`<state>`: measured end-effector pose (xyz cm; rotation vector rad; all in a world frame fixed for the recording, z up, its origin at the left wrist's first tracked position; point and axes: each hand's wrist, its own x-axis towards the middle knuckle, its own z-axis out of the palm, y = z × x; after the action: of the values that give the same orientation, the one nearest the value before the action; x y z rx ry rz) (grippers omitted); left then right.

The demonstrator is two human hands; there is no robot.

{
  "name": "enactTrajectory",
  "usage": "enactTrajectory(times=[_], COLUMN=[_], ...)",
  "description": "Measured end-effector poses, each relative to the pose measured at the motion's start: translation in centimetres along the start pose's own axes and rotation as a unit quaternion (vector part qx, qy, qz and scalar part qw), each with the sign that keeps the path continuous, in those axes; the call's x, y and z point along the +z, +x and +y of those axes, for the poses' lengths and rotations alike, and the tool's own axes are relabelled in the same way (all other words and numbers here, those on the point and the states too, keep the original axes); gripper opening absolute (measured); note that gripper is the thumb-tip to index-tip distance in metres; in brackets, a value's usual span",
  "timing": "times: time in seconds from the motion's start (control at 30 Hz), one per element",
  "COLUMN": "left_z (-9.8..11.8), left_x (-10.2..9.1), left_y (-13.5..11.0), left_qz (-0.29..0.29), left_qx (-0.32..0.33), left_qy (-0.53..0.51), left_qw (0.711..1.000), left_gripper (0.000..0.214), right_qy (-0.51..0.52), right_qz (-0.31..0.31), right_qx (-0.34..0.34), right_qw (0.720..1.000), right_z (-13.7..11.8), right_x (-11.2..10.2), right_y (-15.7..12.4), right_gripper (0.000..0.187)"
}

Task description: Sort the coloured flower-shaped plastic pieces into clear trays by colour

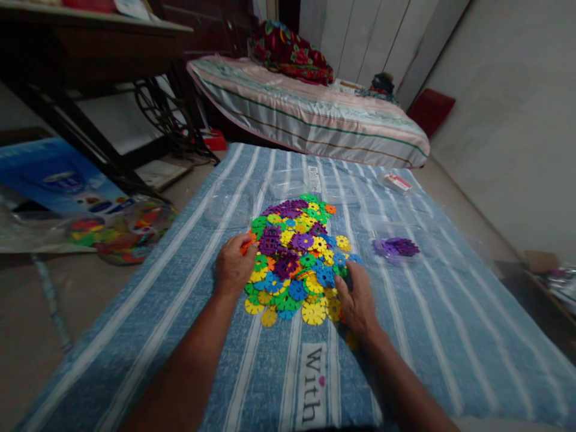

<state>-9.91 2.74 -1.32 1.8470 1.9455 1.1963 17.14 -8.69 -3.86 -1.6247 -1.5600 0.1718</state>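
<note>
A heap of flat plastic interlocking discs (294, 252) in yellow, green, blue, purple and orange lies on a blue-and-white striped cloth (405, 336). My left hand (233, 264) rests at the heap's left edge, its fingers curled around an orange disc (246, 243). My right hand (357, 297) lies at the heap's lower right edge, knuckles up, fingers bent down onto the discs; what they hold, if anything, is hidden. To the right, a small separate group of purple discs (398, 246) sits in a clear plastic container.
Clear plastic containers (288, 180) lie on the cloth beyond the heap. A small white and red packet (396, 182) lies at the far right. A mattress (310, 114) is behind the cloth. A table (90, 36), a blue box (54, 174) and a bag of colourful discs (121, 231) stand left.
</note>
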Motion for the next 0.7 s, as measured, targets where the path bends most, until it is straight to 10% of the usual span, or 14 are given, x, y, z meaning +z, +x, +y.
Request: enactTrajectory(times=[0.37, 0.7], left_z=[0.0, -0.1], left_x=[-0.2, -0.3], left_y=[-0.2, -0.4], left_qz=[-0.005, -0.019], left_qx=[-0.006, 0.002], left_qy=[-0.028, -0.044], left_qw=[1.000, 0.999], left_gripper=[0.020, 0.017], right_qy=[0.108, 0.014], right_qz=[-0.009, 0.021], right_qx=[-0.001, -0.168], right_qw=[0.994, 0.985], right_z=[-2.7, -6.8], right_x=[2.7, 4.1], right_y=[1.3, 3.1], right_gripper=[0.033, 0.030])
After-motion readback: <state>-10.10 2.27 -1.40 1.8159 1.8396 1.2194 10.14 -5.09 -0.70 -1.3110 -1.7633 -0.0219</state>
